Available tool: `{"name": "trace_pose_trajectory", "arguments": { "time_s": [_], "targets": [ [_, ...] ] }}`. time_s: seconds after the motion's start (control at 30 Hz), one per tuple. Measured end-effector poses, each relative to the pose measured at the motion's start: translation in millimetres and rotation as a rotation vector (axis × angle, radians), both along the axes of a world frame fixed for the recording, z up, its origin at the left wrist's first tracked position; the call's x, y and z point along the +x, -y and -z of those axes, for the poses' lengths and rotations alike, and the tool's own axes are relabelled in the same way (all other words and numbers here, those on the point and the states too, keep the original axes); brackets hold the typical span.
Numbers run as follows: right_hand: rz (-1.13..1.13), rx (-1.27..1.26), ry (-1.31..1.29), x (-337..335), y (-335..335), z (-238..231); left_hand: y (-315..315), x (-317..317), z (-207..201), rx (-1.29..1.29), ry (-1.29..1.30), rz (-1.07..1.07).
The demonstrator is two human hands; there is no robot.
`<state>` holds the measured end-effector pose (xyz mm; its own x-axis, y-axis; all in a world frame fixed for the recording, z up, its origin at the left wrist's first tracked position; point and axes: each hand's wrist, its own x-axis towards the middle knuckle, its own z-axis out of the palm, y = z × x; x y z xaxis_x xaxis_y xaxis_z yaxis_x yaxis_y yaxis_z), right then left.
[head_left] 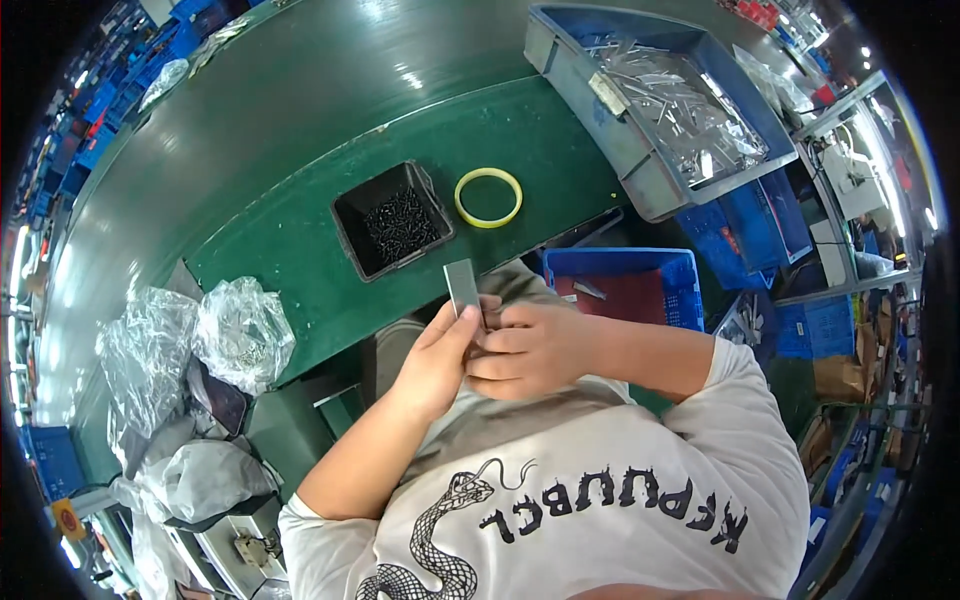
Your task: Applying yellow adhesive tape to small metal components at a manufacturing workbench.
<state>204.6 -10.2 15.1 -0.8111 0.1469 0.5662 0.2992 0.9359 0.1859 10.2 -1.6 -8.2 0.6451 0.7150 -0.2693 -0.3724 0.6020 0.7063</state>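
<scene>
A flat grey rectangular metal piece (461, 284) stands up from between my hands, just off the front edge of the green table. The thumb and fingers of my left hand (437, 358) are closed around its lower part. My right hand (530, 350) is curled against the same piece from the other side, its fingertips bunched near the left thumb. What the right fingertips pinch, if anything, is hidden. Beyond my hands, a black tray (350, 215) holds many small black parts (398, 224), seemingly screws. Beside it lies a yellow tape-like ring (459, 203).
At the far right stands a large grey-blue bin (640, 178) of metal strips. Below it is a blue crate (622, 259) with a reddish bottom. Clear plastic bags (243, 335) lie at the table's left end. A conveyor-like green surface (300, 90) runs along the back.
</scene>
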Motion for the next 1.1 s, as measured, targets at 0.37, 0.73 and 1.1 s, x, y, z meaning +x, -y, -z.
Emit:
{"name": "trace_pose_trajectory", "arguments": {
  "time_s": [0.37, 0.73, 1.1],
  "targets": [
    [0.786, -0.352, -0.188, 19, -74, 39, -18, -5, -2, -0.015, -0.09, -0.356],
    [1.097, -0.372, -0.094, 32, -53, 36, -13, 2, 0, 0.058, -0.214, -0.354],
    [1.087, -0.491, -0.143, 17, -63, 30, -13, -4, 12, 0.255, -0.322, -0.353]
  ]
}}
